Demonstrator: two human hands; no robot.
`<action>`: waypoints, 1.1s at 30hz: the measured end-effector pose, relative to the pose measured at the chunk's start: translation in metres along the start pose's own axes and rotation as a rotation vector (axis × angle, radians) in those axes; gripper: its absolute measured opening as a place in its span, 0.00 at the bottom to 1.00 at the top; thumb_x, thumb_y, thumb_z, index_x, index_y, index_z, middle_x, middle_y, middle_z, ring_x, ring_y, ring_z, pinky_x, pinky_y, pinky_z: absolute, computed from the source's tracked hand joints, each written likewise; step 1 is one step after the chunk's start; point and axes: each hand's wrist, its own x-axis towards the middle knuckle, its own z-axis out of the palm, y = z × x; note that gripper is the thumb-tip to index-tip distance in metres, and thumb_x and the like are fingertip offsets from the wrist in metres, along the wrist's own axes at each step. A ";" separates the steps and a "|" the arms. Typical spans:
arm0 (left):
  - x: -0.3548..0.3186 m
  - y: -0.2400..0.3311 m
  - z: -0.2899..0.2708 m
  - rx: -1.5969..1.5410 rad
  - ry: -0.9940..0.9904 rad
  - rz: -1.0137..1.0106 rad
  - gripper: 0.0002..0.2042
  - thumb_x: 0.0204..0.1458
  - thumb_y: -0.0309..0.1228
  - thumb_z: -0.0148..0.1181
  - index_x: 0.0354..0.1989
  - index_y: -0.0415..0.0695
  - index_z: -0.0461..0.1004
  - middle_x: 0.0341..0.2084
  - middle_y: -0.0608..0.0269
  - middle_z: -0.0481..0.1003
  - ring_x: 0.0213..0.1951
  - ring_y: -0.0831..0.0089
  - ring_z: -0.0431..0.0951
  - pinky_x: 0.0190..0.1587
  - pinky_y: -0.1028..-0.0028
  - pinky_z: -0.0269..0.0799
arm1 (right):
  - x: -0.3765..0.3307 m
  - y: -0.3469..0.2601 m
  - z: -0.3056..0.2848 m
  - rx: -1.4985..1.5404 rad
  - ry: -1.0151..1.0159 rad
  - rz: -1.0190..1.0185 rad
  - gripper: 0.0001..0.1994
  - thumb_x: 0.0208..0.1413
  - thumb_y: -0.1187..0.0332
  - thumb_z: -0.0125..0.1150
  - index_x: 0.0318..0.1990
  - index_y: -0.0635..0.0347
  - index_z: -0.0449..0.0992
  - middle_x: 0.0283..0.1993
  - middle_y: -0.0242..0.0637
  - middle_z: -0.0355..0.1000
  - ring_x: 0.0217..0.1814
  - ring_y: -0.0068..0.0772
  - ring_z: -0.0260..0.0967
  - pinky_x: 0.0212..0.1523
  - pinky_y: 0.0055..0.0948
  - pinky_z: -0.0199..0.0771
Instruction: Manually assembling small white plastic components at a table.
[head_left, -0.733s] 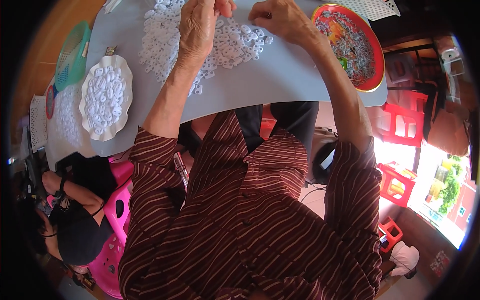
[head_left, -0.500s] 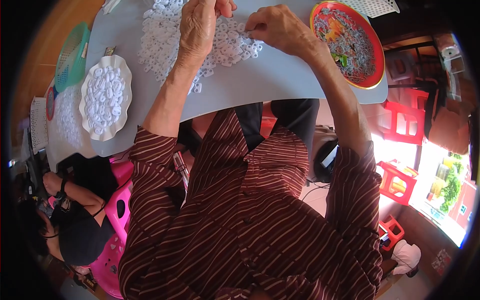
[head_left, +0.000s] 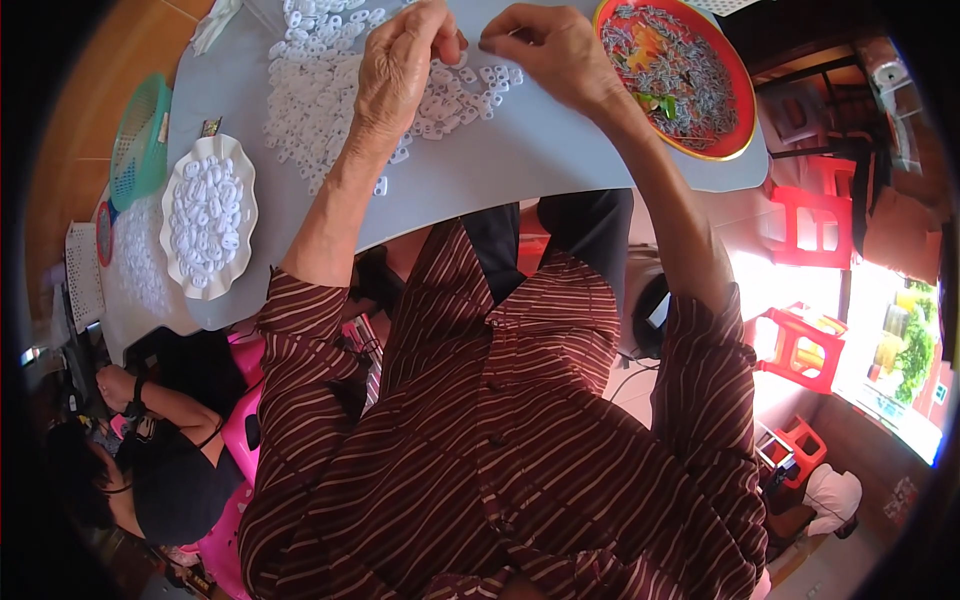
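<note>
Hands meet above the far part of a pale grey table. Left hand is curled, fingertips pinched on a small white plastic ring held just above the table. Right hand is also curled, thumb and forefinger brought together right beside the left fingertips; whether they touch the same ring cannot be told.

Loose heap of white rings lies spread on the table under and to the left of the left hand, with a few strays toward the near edge. White scalloped dish sits at the table's left end, filled with the same white pieces. Green mesh basket stands just beyond the dish, at the table's left rim. Round red tray with a yellow rim lies to the right of the right hand, covered with small grey pieces.

Second person in dark clothes sits low at the left. Red stools stand on the floor to the right.
</note>
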 end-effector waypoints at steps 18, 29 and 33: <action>-0.011 0.000 0.016 0.325 -0.087 0.206 0.10 0.57 0.32 0.49 0.35 0.37 0.73 0.21 0.69 0.73 0.26 0.83 0.69 0.32 0.81 0.67 | -0.006 -0.003 -0.004 0.564 0.033 0.209 0.11 0.54 0.65 0.59 0.36 0.65 0.79 0.22 0.29 0.70 0.24 0.16 0.63 0.26 0.17 0.66; -0.012 0.001 0.020 0.385 -0.121 0.214 0.10 0.55 0.32 0.49 0.33 0.36 0.71 0.19 0.69 0.69 0.25 0.83 0.66 0.28 0.79 0.64 | -0.010 -0.006 -0.008 0.346 0.087 0.175 0.09 0.52 0.67 0.59 0.35 0.64 0.79 0.25 0.34 0.74 0.27 0.19 0.69 0.29 0.21 0.70; -0.014 0.004 0.021 0.386 -0.115 0.170 0.10 0.55 0.32 0.50 0.32 0.37 0.71 0.18 0.70 0.68 0.24 0.83 0.64 0.28 0.80 0.62 | -0.014 -0.007 -0.008 0.289 0.085 0.133 0.08 0.50 0.68 0.59 0.34 0.63 0.79 0.25 0.34 0.73 0.27 0.19 0.68 0.29 0.22 0.69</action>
